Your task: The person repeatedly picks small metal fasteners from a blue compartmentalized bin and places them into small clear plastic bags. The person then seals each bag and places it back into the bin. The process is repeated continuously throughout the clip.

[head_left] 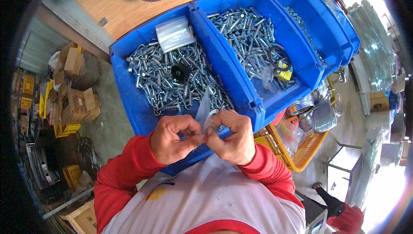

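My left hand (179, 138) and my right hand (231, 134) meet at the front of a blue bin (124, 88), thumbs and fingertips pinched together. Between them they grip a small clear plastic bag (204, 110), its free end pointing up over the bin. Loose metal bolts and hook-shaped fasteners (146, 85) heap up in this bin. On top of the heap rest a stack of clear plastic bags (175, 35) and a round black part (180, 73). Whether the bag in my fingers has anything inside is hidden by my hands.
To the right, a second blue bin (301, 64) holds more bolts, a black ring (279, 56) and a yellow packet (285, 75). Further blue bins follow. A yellow crate (312, 154) of wrapped parts sits below. Cardboard boxes (73, 105) stand left; another person's red sleeve (346, 220) shows lower right.
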Available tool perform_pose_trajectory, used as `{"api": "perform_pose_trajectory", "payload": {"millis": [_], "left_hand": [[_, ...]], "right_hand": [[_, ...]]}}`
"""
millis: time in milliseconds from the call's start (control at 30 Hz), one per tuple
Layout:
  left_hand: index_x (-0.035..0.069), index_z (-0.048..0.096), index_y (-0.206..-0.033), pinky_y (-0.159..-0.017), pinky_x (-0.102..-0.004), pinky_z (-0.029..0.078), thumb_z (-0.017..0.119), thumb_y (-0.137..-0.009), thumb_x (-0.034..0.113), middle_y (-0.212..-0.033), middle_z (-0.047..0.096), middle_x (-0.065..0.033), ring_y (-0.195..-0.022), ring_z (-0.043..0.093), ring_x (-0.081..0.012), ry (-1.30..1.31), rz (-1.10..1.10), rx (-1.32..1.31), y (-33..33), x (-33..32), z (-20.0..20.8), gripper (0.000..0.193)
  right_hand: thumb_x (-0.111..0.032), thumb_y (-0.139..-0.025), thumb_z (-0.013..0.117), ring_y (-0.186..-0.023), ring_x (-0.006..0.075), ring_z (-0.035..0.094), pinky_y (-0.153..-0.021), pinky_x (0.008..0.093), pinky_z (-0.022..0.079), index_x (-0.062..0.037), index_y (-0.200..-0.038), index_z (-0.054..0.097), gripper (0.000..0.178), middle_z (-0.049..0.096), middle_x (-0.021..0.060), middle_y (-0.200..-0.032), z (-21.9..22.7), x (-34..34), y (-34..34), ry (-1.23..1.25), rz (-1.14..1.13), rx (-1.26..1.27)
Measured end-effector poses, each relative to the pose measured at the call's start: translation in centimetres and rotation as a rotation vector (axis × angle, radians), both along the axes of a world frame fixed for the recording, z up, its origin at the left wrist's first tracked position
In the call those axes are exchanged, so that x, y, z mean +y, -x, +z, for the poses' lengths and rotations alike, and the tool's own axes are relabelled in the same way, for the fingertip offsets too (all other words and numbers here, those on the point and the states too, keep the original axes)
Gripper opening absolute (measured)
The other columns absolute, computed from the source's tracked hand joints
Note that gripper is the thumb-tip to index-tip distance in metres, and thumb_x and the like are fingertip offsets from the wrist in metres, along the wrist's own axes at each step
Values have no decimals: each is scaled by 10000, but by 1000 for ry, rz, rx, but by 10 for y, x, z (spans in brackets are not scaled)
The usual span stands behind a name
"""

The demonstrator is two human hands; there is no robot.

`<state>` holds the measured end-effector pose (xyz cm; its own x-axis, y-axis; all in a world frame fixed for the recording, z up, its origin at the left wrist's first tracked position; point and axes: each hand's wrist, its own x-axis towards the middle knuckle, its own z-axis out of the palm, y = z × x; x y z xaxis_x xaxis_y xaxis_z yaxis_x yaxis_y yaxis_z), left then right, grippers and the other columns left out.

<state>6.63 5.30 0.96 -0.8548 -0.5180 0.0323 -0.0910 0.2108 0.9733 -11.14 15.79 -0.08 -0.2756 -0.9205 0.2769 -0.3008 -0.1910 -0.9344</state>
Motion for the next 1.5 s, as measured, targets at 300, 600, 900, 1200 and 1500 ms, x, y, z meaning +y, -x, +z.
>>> {"api": "perform_pose_trajectory", "payload": {"millis": [300,600,900,1200,1500], "left_hand": [[19,660,-854,-609,-269,510,759,-914,66,-745,662,-40,-656,632,-97,61,109,-19,1,4,2,125],[17,651,-846,-623,-297,518,722,-917,36,-769,666,-52,-698,643,-120,82,89,62,0,4,-11,102],[44,636,-787,-550,-313,453,730,-874,42,-655,627,-45,-560,596,-159,282,317,141,2,-23,-1,128],[114,769,-1016,-879,-450,563,713,-792,40,-1259,681,-226,-1043,696,-389,1143,301,-159,5,-56,2,242],[182,767,-1227,-960,-448,552,697,-813,21,-1304,653,-279,-1146,679,-403,923,381,-166,-16,-88,-14,449]], "right_hand": [[-40,-720,699,-628,317,651,-619,385,500,15,-746,664,70,628,161,-677,1,-4,5,-49,26,152],[-62,-838,689,-694,315,649,-664,402,478,-3,-832,679,60,650,140,-739,-9,-9,2,-28,93,74],[-1,-772,688,-644,317,573,-665,400,401,-10,-712,624,88,595,124,-678,0,-13,-13,46,-54,357],[-65,-762,700,-680,358,614,-655,435,435,-27,-710,604,116,609,137,-690,9,-55,-26,32,-329,502],[-53,-705,728,-646,276,575,-683,399,414,-83,-707,587,144,574,68,-674,-7,-66,-45,220,-416,884]]}}
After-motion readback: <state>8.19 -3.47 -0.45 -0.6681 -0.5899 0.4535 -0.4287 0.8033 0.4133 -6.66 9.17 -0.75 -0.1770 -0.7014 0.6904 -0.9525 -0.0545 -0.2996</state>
